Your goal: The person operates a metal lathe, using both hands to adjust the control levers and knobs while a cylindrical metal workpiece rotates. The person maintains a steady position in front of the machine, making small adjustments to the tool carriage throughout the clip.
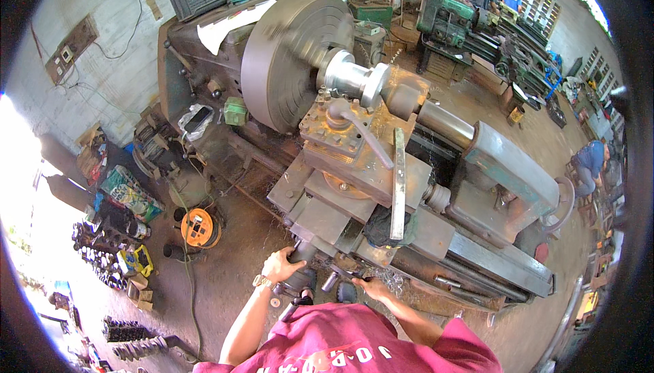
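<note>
Grey cast iron makes up the large lathe (pixel 436 237) at which the work is seen, its bed running from the upper left toward the lower right. The left hand (pixel 283 264) is closed around a dark handwheel (pixel 300 279) at the near front edge of the lathe carriage, the fingers curled over its rim and a wristwatch (pixel 262 282) worn just behind it. The right hand (pixel 371 286) is closed on a small crank handle (pixel 340 276) just beside the handwheel, at the same front edge; how firmly it is gripped cannot be told. Above the hands, the brown tool post (pixel 337 134) is set on the carriage, with a long bent lever (pixel 368 138) standing out of it. A flat steel bar (pixel 398 182) is laid across the carriage, over a dark rag (pixel 385 226). A bright silver workpiece (pixel 354 76) is held in the big round chuck (pixel 286 53), whose face is blurred. The green-grey tailstock (pixel 511 175) is seated toward the right end of the bed. On the floor to the left, an orange cable reel (pixel 199 228) is seen. 2 other people are visible well apart: 1 at a green machine (pixel 446 19) at the back, 1 in blue (pixel 591 162) crouched at the right.
</note>
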`<state>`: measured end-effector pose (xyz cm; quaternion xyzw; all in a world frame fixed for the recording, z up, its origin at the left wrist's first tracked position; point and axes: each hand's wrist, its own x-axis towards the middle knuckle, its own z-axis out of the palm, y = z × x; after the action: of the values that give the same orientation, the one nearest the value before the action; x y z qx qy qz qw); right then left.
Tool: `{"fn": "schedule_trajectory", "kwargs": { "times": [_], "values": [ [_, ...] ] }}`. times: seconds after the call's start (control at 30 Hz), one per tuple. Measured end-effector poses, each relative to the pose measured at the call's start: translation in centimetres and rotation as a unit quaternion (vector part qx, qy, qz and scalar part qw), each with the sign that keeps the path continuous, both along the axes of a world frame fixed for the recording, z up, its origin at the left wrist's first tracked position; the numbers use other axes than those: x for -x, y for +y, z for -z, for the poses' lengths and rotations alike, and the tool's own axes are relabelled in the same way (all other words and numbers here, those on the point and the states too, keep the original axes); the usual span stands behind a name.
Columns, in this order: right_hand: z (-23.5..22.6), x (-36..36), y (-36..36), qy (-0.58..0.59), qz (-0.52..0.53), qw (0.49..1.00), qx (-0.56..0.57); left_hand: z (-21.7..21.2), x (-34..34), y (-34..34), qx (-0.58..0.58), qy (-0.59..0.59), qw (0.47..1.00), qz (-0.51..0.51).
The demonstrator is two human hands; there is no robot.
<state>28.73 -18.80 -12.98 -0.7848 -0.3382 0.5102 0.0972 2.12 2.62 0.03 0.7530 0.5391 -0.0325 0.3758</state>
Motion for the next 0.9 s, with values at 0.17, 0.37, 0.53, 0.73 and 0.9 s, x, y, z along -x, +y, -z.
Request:
{"fn": "schedule_trajectory", "kwargs": {
  "times": [0.17,0.37,0.53,0.73,0.9],
  "values": [
    [1.8,-0.1,0.0,0.001,-0.014,1.000,0.014,-0.1,0.0,0.1,0.006,0.004,1.000,0.003],
    [2.2,-0.1,0.2,0.015,-0.007,1.000,0.000,0.3,0.1,0.1,0.004,-0.002,1.000,0.001],
    [1.3,-0.2,0.4,0.022,0.003,1.000,0.015,0.6,0.2,0.1,0.000,0.004,1.000,0.003],
    [0.8,0.0,0.8,0.013,0.010,1.000,0.027,0.5,0.2,0.1,0.002,-0.004,1.000,0.005],
    [1.4,0.1,0.6,-0.006,-0.002,0.999,0.032,0.5,0.2,0.1,-0.002,-0.005,1.000,0.007]
  ]
}}
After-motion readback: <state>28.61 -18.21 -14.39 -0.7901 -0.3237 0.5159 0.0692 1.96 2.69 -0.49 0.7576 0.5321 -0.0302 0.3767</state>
